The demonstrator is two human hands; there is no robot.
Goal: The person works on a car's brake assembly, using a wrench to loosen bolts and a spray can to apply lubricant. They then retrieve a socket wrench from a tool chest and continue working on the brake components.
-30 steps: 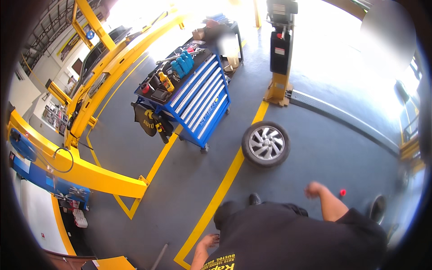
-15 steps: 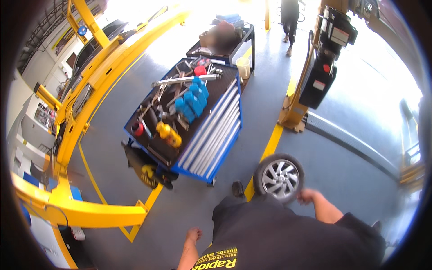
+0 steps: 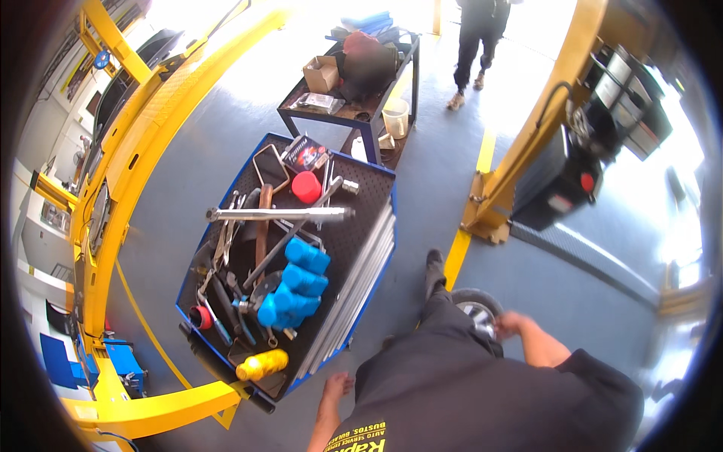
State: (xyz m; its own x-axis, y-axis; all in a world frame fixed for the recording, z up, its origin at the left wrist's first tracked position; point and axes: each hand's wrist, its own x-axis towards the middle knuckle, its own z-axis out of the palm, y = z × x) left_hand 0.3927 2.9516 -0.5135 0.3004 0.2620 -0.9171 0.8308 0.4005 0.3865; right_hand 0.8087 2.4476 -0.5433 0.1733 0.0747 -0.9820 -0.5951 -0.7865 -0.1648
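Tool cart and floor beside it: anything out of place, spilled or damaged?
The wheel, partly hidden, looks misplaced: off any vehicle, on the floor by the yellow line. On the cart, a silver bar lies untidily across a brown handle. No spill or damage shows.

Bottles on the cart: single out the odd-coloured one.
The yellow bottle, alone at the near end of the cart; the blue bottles are bunched together farther up.

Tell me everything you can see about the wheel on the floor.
The wheel has a dark, rubbery-looking tyre around a silvery, metallic-looking spoked rim. It seems to lie flat on the grey floor, beside the yellow line. Dark clothing hides its near part; whether the right hand touches it is unclear.
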